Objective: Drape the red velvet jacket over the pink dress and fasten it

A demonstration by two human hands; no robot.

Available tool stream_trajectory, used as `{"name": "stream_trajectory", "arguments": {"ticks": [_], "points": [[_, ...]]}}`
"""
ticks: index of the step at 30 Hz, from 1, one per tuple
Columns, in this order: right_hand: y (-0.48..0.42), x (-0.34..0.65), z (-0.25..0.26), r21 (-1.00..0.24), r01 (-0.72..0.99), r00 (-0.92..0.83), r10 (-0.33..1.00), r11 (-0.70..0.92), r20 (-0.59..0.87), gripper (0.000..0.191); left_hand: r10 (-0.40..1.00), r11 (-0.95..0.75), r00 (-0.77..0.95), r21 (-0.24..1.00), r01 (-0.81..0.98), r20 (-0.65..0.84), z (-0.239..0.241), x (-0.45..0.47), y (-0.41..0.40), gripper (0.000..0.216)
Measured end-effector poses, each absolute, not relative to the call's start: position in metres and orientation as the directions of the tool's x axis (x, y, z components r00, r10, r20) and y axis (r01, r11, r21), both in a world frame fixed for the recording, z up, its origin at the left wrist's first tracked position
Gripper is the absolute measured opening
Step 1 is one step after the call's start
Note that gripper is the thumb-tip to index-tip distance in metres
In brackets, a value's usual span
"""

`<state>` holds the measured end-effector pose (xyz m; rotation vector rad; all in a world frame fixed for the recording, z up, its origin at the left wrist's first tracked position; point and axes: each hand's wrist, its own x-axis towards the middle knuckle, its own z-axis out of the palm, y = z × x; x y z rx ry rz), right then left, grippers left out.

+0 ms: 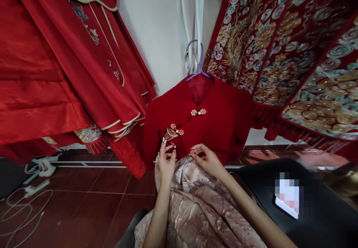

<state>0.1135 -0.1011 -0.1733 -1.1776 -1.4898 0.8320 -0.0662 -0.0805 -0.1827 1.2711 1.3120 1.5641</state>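
Note:
A short red jacket (215, 95) hangs in front of me on a purple hanger (200, 63). Flower-shaped jewelled fasteners (198, 112) sit below its neckline. A fan-shaped brooch (171, 133) with dangling beads is on its left-hand side. My left hand (167, 164) is at the jacket's lower front, just under the brooch, thumb and fingers curled together; whatever lies between them is hidden. My right hand (208, 160) pinches a small jewelled fastener (191, 153) at the jacket's hem. Shiny pinkish-gold brocade cloth (201, 207) lies beneath both hands.
Red garments (112, 72) hang at left, heavily embroidered ones (268, 54) at right. A white rack post (199, 13) stands behind the jacket. At right, a phone-like object (286, 207), partly blurred, rests on a black seat (265, 173). White cables (28, 203) lie on the tiled floor.

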Motion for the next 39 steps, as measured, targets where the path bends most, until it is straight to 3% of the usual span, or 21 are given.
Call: {"name": "stream_trajectory", "arguments": {"ticks": [10,18,23,30,39], "points": [[-0.107,0.112,-0.166,-0.915,0.276,-0.021,0.954,0.294,0.300,0.023,0.883,-0.234,-0.383,0.962,0.140,0.270,-0.175,-0.048,-0.072,0.066],[-0.108,0.107,-0.166,-0.914,0.240,0.035,0.938,0.327,0.345,0.020,0.850,-0.279,-0.439,0.955,0.096,0.292,-0.173,-0.046,-0.089,0.044],[-0.115,0.102,-0.157,-0.899,0.218,-0.005,0.922,0.380,0.388,0.021,0.891,-0.296,-0.311,0.943,0.154,0.330,-0.170,-0.046,-0.101,0.025],[-0.099,0.089,-0.156,-0.855,0.289,0.015,0.891,0.430,0.453,0.014,0.930,-0.177,-0.323,0.984,0.028,0.177,-0.175,-0.052,-0.090,0.031],[-0.089,0.082,-0.161,-0.811,0.381,0.019,0.873,0.444,0.487,0.013,0.947,-0.180,-0.276,0.983,-0.022,0.167,-0.174,-0.051,-0.087,0.029]]}}
